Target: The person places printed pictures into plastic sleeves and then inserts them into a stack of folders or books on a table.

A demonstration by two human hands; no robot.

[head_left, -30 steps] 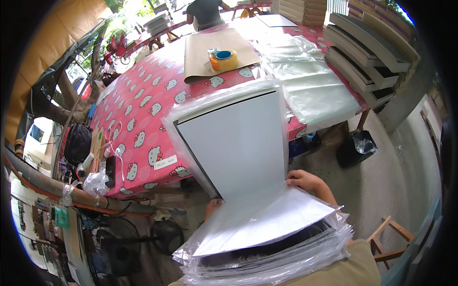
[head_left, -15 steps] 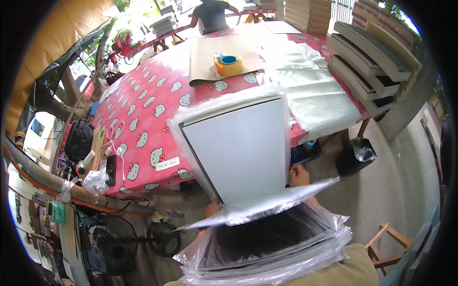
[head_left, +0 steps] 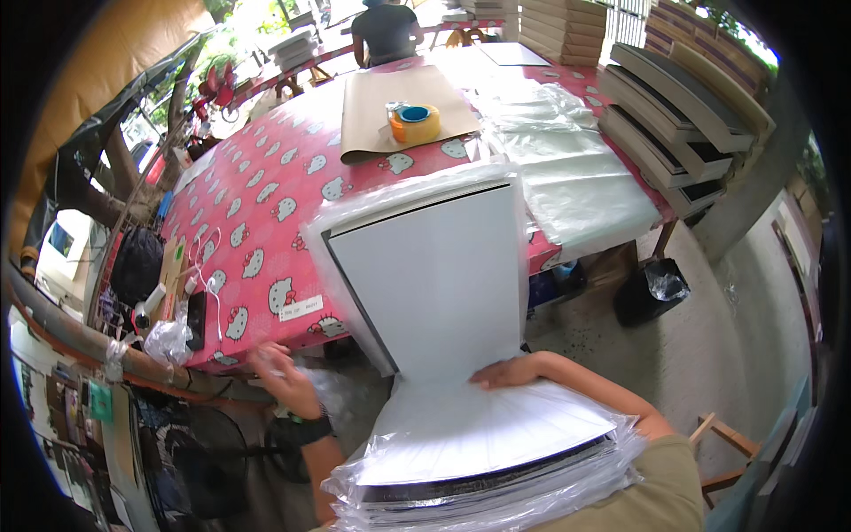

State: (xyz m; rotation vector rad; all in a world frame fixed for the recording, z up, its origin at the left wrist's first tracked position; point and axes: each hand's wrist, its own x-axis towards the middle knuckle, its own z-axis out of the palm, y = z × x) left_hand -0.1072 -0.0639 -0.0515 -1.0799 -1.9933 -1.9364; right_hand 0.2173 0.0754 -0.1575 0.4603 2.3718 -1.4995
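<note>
A pile of flat sheets in clear plastic sleeves [head_left: 505, 505] rests on my lap, with a white sheet [head_left: 483, 448] on top. My right hand [head_left: 510, 371] lies on the far end of this white sheet, fingers stretched out. Beyond it, a large white panel [head_left: 434, 275] with a dark edge, in clear plastic, leans up against the table edge. My left hand [head_left: 285, 381], with a dark band at the wrist, is raised left of the pile, fingers apart and slightly blurred. Some clear plastic [head_left: 339, 395] shows beside it.
A pink patterned table [head_left: 257, 213] bears a brown sheet [head_left: 363, 106], an orange tape roll [head_left: 415, 124] and clear plastic bags [head_left: 567, 177]. Box-like stacks [head_left: 674, 115] stand at right, above a black bin [head_left: 651, 293]. A person [head_left: 387, 34] is at the far end.
The tilted white sheet has come down onto the pile. My right hand has moved from beside the panel onto it. My left hand has swung out to the left.
</note>
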